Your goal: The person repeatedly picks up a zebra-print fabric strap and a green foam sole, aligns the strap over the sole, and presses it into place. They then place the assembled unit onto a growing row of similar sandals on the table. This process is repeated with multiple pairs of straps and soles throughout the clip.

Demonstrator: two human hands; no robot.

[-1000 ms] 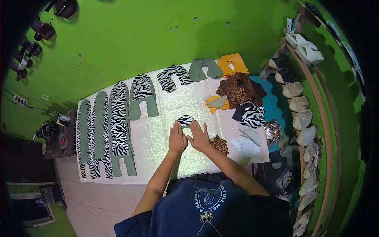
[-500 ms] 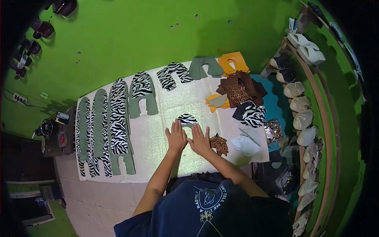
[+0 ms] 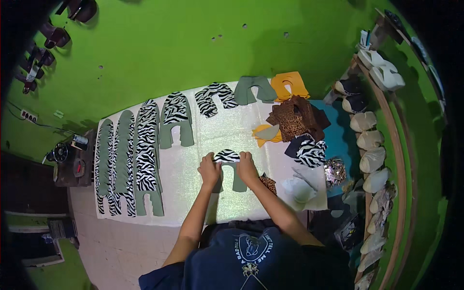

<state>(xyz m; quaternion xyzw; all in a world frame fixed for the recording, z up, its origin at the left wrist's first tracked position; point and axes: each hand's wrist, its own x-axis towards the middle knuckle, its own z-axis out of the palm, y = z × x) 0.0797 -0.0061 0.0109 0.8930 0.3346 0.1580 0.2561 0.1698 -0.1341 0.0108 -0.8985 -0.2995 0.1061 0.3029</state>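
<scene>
In front of me on the table lies a U-shaped grey-green shoe-upper piece, its two legs pointing toward me. A zebra-print half-moon piece covers its far, rounded end. My left hand is closed at the left side of the zebra-print end, fingertips curled at the edge. At the opposite side, my right hand grips the edge in the same way. The fingers hide just how the layers sit at the corners. Beside my right forearm lies a leopard-print piece, partly covered by the arm.
Overlapping rows of zebra-print and green pieces fill the left of the white-covered table. Along the back lie zebra, green and orange pieces. Brown leopard-print pieces and pale scraps lie right. A wooden rack holds shoe forms.
My hands have gone from lying flat, close together on the piece, to gripping its two sides. The green legs now show between my forearms. The view has shifted slightly.
</scene>
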